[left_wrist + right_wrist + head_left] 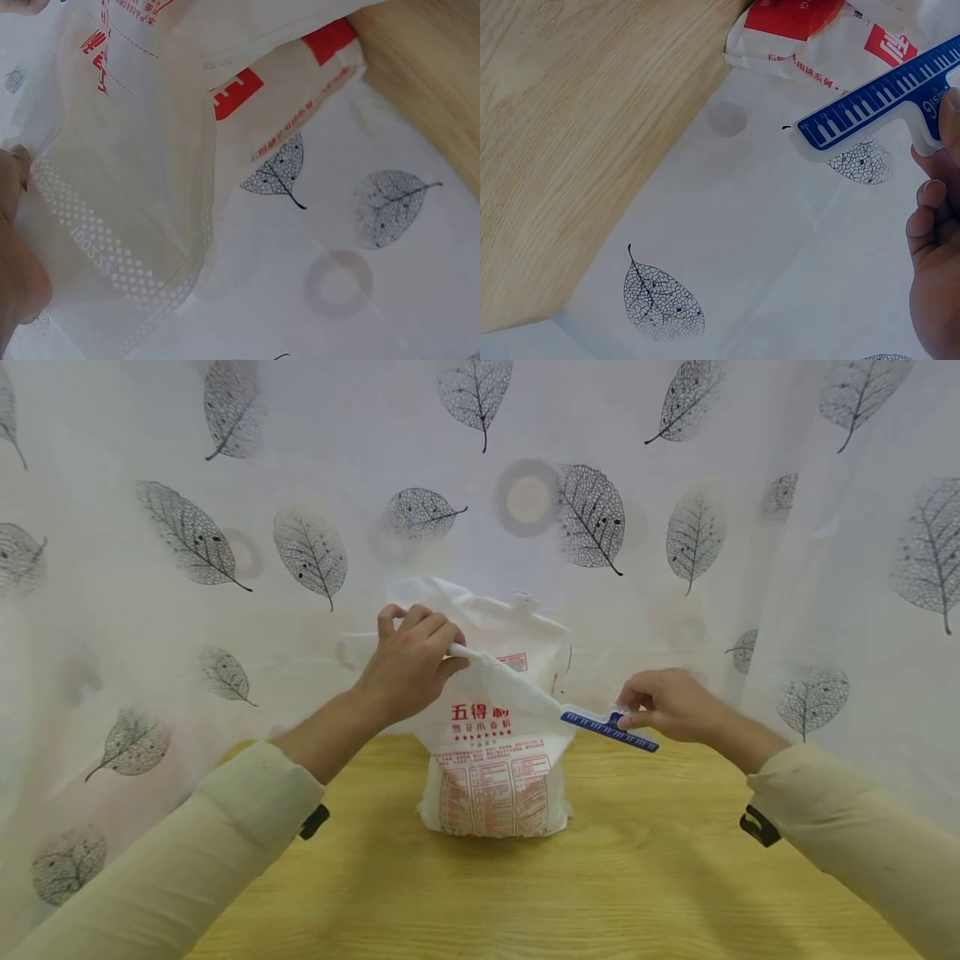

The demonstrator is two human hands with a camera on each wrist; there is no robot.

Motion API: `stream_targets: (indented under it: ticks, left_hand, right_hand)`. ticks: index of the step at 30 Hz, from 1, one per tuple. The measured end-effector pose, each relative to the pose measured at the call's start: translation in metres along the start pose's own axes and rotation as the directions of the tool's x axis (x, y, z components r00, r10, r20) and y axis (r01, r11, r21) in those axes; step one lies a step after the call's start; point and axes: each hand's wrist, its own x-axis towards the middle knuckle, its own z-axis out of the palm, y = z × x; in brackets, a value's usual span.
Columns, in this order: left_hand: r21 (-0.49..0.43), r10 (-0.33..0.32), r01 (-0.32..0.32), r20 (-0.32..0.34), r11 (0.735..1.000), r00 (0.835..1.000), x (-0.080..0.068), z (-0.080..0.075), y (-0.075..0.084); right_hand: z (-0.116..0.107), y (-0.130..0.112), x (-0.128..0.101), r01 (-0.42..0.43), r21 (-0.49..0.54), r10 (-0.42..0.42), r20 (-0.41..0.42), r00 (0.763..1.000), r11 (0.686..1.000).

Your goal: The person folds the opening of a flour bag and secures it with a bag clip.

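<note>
On bag [491, 752] and clip [609, 728], gripping hands [408, 662]

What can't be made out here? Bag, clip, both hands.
- Bag: small print too small to read in the head view; cut off by the frame in both wrist views.
- Clip: its far length is hidden under the bag's folded top; whether it is closed cannot be told.
- Left hand: grip hidden behind its knuckles.
- Right hand: mostly cut off in the right wrist view.

The small red print on the flour bag [491, 760] is too tiny to read. The left hand [408, 664] hides the folded bag top. The blue sealing clip [874, 101] runs off the right wrist frame's edge.
</note>
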Motion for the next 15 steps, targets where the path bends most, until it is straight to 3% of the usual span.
stream_targets:
  ticks: [15]
  left_hand:
    - [0.002, -0.017, 0.018, -0.008, 1.000, 1.000, -0.004, 0.000, -0.001]
  right_hand:
    - [0.010, -0.015, 0.018, 0.016, 0.087, -0.009, -0.079, 0.997, 0.996]
